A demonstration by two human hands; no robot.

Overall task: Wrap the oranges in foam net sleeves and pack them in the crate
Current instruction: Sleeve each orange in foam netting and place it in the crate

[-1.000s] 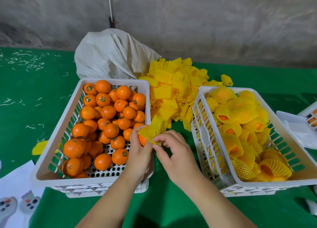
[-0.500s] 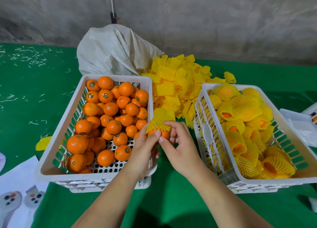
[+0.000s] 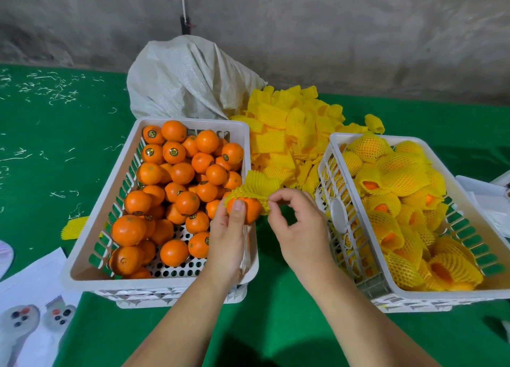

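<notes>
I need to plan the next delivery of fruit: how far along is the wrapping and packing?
Done: the right crate holds many sleeved oranges. In hand: the left hand holds an orange with a foam sleeve only partly over it; the right hand pinches the sleeve's edge. Left: the left crate is still full of bare oranges, with loose sleeves piled behind.

- White woven sack (image 3: 190,77), crumpled, against the grey wall (image 3: 331,30)
- Green cloth (image 3: 49,135) strewn with pale shreds
- Printed paper (image 3: 33,319) at lower left — partly out of view
</notes>
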